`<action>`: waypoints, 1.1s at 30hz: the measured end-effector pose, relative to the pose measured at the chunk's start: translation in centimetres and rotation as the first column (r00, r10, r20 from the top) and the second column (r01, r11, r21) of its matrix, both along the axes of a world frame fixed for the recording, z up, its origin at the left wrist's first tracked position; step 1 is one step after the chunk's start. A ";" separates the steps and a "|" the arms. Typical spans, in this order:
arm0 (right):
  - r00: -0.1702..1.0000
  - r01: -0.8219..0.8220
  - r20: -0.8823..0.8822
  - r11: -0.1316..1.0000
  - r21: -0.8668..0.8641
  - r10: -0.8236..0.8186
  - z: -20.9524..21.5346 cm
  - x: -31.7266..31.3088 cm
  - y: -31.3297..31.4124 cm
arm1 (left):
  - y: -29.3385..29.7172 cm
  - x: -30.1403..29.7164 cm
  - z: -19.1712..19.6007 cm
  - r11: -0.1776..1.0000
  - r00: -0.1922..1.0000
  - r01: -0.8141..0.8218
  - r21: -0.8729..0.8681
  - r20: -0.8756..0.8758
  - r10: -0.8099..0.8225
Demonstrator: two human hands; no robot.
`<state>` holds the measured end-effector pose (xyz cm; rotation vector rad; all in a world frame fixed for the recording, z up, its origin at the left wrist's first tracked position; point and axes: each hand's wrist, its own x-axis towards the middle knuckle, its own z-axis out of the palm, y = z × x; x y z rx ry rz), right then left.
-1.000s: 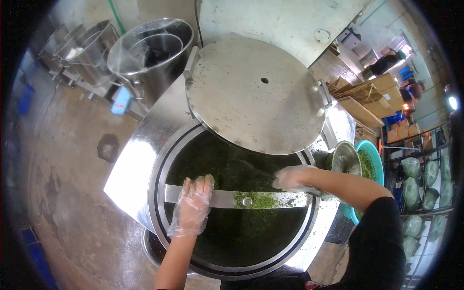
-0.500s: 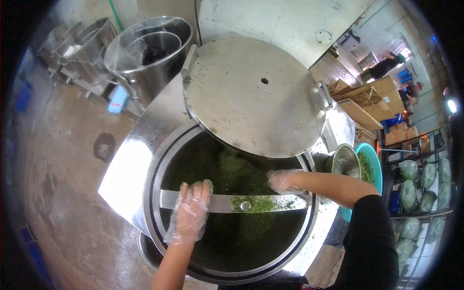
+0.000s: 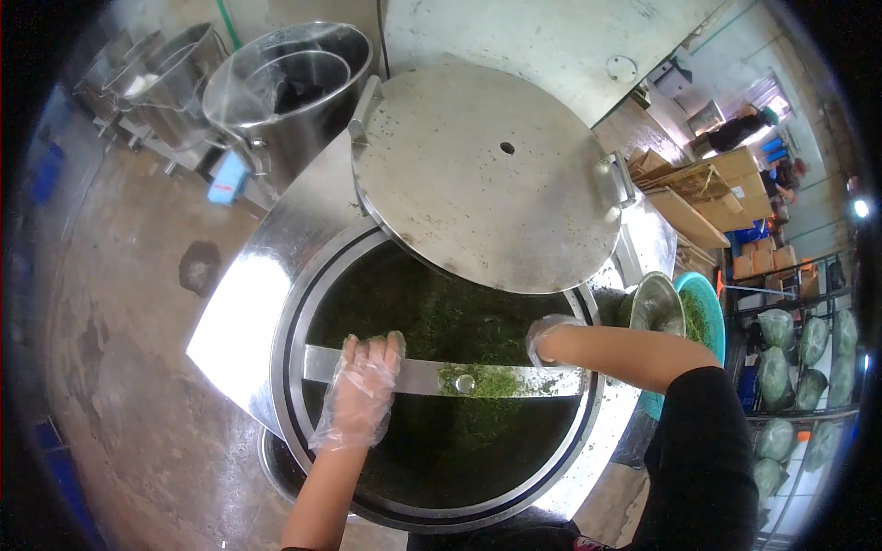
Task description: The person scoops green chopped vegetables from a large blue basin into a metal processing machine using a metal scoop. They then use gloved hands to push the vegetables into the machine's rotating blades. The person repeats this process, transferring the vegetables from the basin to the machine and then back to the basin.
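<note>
So, from the left: a big steel bucket point(image 3: 317, 138) stands out past eleven o'clock of the drum point(image 3: 299, 404), whose round mouth fills the middle. At nine o'clock, the left hand point(image 3: 361, 390) in its clear glove lies over the crossbar point(image 3: 423, 376), fingers side by side, mostly straight, wrapped round nothing that shows; it looks like a brace. And at twelve, the steel lid point(image 3: 487, 174) sits aside, overlapping the far edge! Shredded greens point(image 3: 478, 335) lie down in the drum, more scattered along the bar toward three. Over at two o'clock goes the right hand point(image 3: 554, 335), gloved, wrist bent into the mouth beyond the bar; its fingers are hidden, so nobody can tell how far they open or what they hold. Call it working the greens by hand, a judgement only; the next move seems to call for a steady left and a right clear of bar and rim. Further out, also toward two, a metal bowl point(image 3: 641, 308) and a teal basin point(image 3: 721, 317).
</note>
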<state>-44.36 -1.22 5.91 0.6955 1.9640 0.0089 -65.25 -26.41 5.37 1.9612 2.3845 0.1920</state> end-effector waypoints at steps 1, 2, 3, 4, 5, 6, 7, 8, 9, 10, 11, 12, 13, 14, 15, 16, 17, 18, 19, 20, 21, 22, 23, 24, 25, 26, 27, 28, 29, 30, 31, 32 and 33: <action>0.985 -0.111 0.114 0.984 -0.141 0.128 0.0 -0.1 0.6 | 0.2 0.0 0.1 1.000 1.000 -0.003 -0.012 0.015 0.003; 0.942 -0.199 0.207 0.937 -0.288 0.264 0.2 -0.1 1.7 | 0.5 -0.1 0.2 1.000 1.000 -0.003 -0.023 0.030 0.004; 0.873 -0.258 0.277 0.861 -0.438 0.402 1.2 -0.7 1.9 | 0.7 -0.1 0.3 0.999 0.999 -0.001 -0.035 0.048 0.003; 0.818 -0.306 0.299 0.812 -0.496 0.491 0.6 -0.2 2.1 | 0.7 -0.1 0.3 0.999 0.998 0.006 -0.054 0.057 -0.002; 0.756 -0.347 0.314 0.758 -0.553 0.575 -0.5 0.6 2.7 | 0.8 -0.1 0.3 0.997 0.998 0.014 -0.073 0.066 -0.009; 0.684 -0.384 0.321 0.697 -0.606 0.655 -1.3 1.3 3.7 | 1.0 -0.1 0.5 0.996 0.997 0.017 -0.087 0.072 -0.010; 0.693 -0.457 0.227 0.660 -0.596 0.685 -1.2 2.3 4.4 | 1.2 -0.1 0.9 0.995 0.995 0.026 -0.101 0.100 -0.016; 0.693 -0.531 0.131 0.624 -0.573 0.709 -1.2 3.1 5.0 | 1.3 -0.2 1.6 0.993 0.991 0.036 -0.115 0.129 -0.021; 0.734 -0.626 -0.078 0.627 -0.463 0.675 -0.8 4.3 5.6 | 1.2 -0.3 2.2 0.990 0.987 0.047 -0.133 0.156 -0.025; 0.721 -0.692 -0.288 0.640 -0.334 0.630 -0.5 5.4 6.0 | 1.2 -0.3 2.6 0.987 0.987 0.042 -0.155 0.158 -0.018; 0.803 -0.590 -0.152 0.733 -0.340 0.576 -1.7 5.5 5.2 | 1.6 -0.1 3.1 0.982 0.986 0.061 -0.177 0.161 -0.032; 0.860 -0.487 -0.010 0.816 -0.312 0.510 -2.8 5.5 4.6 | 1.9 0.1 3.3 0.977 0.985 0.079 -0.198 0.164 -0.047; 0.894 -0.387 0.127 0.884 -0.260 0.429 -3.7 5.7 3.8 | 2.1 0.5 3.5 0.977 0.980 0.101 -0.189 0.187 -0.065; 0.878 -0.315 0.249 0.885 -0.342 0.409 -3.7 4.4 4.0 | 2.3 0.5 3.6 0.978 0.978 0.104 -0.181 0.198 -0.068; 0.844 -0.294 0.321 0.872 -0.391 0.429 -2.2 3.3 3.4 | 2.1 0.2 3.5 0.979 0.977 0.091 -0.180 0.208 -0.052; 0.807 -0.261 0.393 0.862 -0.434 0.442 -0.3 2.4 2.9 | 2.0 0.1 3.5 0.973 0.979 0.094 -0.212 0.198 -0.051; 0.762 -0.226 0.458 0.851 -0.474 0.457 1.5 1.5 2.3 | 1.9 0.1 3.3 0.967 0.980 0.095 -0.238 0.192 -0.049; 0.877 -0.125 0.387 0.913 -0.388 0.285 4.1 1.5 2.7 | 2.0 0.2 3.4 0.961 0.982 0.092 -0.261 0.186 -0.043; 0.952 0.002 0.291 0.951 -0.308 0.092 6.6 1.5 3.0 | 2.3 0.2 3.6 0.955 0.984 0.101 -0.280 0.171 -0.054; 0.912 0.057 0.402 0.947 -0.317 0.079 9.3 1.0 2.2 | 2.6 0.2 3.8 0.944 0.986 0.111 -0.310 0.153 -0.066; 0.858 0.110 0.509 0.941 -0.319 0.072 12.0 0.4 1.5 | 2.7 0.4 4.1 0.933 0.987 0.124 -0.339 0.137 -0.082; 0.882 0.107 0.469 0.947 -0.303 0.051 16.3 -0.9 -0.2 | 2.2 0.6 4.5 0.942 0.990 0.109 -0.317 0.117 -0.076; 0.913 0.125 0.407 0.950 -0.287 0.003 19.1 -0.7 -1.1 | 2.0 0.8 5.2 0.954 0.993 0.098 -0.283 0.093 -0.075; 0.938 0.149 0.344 0.950 -0.273 -0.048 21.9 -0.4 -2.1 | 1.8 1.1 5.7 0.965 0.994 0.093 -0.245 0.072 -0.078; 0.958 0.190 0.260 0.943 -0.275 -0.117 23.6 1.4 -3.0 | 1.6 1.3 5.7 0.964 0.997 0.072 -0.257 0.034 -0.065; 0.972 0.210 0.162 0.937 -0.279 -0.170 25.7 2.2 -4.0 | 1.0 1.4 5.8 0.964 0.999 0.030 -0.265 -0.016 -0.035; 0.957 0.258 0.193 0.940 -0.224 -0.217 28.5 2.2 -5.4 | 0.8 1.4 5.6 0.962 0.998 0.010 -0.272 -0.054 -0.025; 0.939 0.303 0.223 0.938 -0.169 -0.263 30.7 2.2 -6.6 | 0.8 1.3 5.7 0.958 0.996 -0.009 -0.288 -0.082 -0.016; 0.952 0.296 0.136 0.940 -0.170 -0.275 31.4 4.1 -7.0 | 0.5 0.8 6.0 0.952 0.993 -0.040 -0.303 -0.115 0.005; 0.956 0.294 0.051 0.940 -0.173 -0.289 32.1 6.6 -7.4 | 0.3 0.5 6.1 0.946 0.989 -0.066 -0.319 -0.146 0.020; 0.956 0.292 0.057 0.947 -0.135 -0.287 33.3 7.4 -8.4 | -0.1 0.0 5.5 0.951 0.985 -0.073 -0.300 -0.172 0.022; 0.957 0.288 0.064 0.953 -0.099 -0.282 35.1 7.8 -9.5 | -0.6 -0.7 4.3 0.956 0.980 -0.082 -0.283 -0.197 0.025; 0.955 0.290 0.072 0.955 -0.058 -0.286 36.4 8.5 -10.8 | -0.8 -0.9 3.2 0.962 0.975 -0.081 -0.262 -0.219 0.023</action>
